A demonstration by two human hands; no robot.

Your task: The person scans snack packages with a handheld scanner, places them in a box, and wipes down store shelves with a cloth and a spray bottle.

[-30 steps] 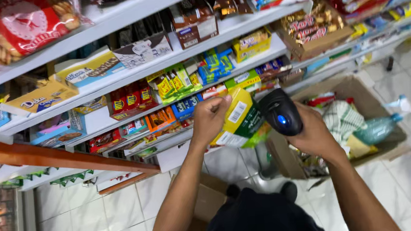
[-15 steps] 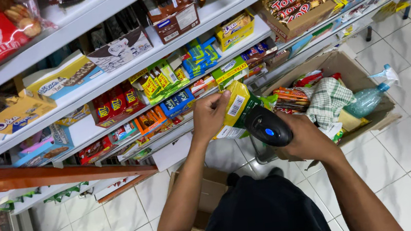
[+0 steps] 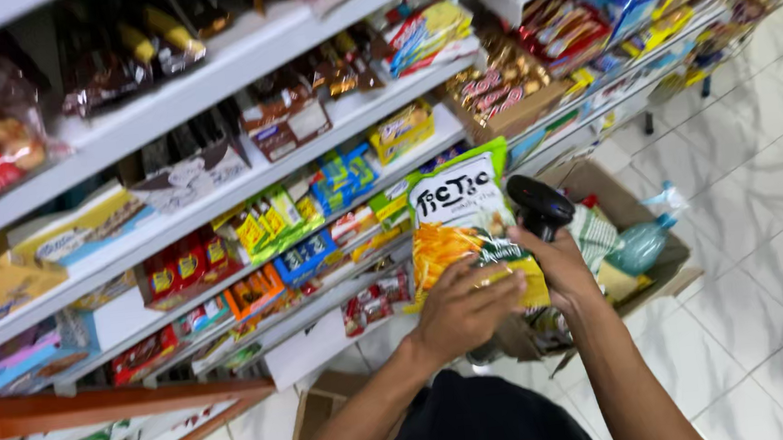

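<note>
Snack bag [image 3: 464, 232], green-yellow, being held up at frame centre, front face shown. Left hand [image 3: 462, 311] being closed around its lower edge. Right hand [image 3: 563, 266] being wrapped around black scanner [image 3: 539, 206], just beside bag. Bag judged taken off shelves [image 3: 217, 198]; shelving not yet done. Cardboard box [image 3: 650, 267] lying on floor at right.

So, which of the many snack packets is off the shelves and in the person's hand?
The green and yellow snack bag picturing fries: the left hand holds it up before the shelves, next to the black scanner in the right hand.
</note>
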